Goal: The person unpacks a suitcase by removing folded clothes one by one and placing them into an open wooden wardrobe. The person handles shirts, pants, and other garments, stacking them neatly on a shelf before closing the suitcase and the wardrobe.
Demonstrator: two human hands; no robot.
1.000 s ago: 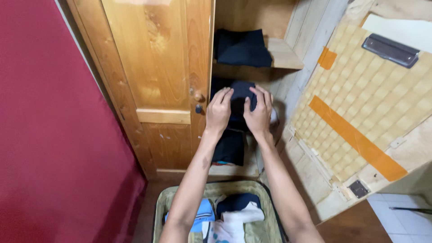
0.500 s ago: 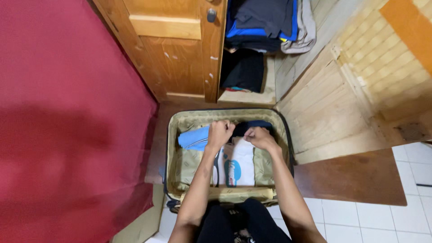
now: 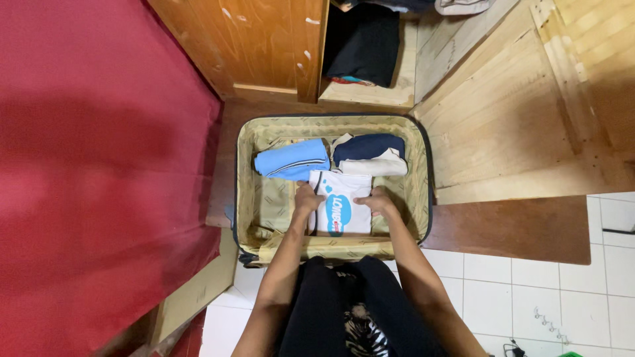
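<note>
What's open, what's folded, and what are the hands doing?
Suitcase: open, on the floor.
White shirt: folded, flat in the suitcase.
Blue shirt: rolled, lying beside the navy garment.
Navy garment: folded.
Wardrobe: door open.
Left hand: on the white shirt's edge.
Right hand: on its other edge.

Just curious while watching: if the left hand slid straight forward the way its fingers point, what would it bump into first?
Probably the light blue folded garment, lying just beyond the left hand; depth is hard to judge from above.
</note>
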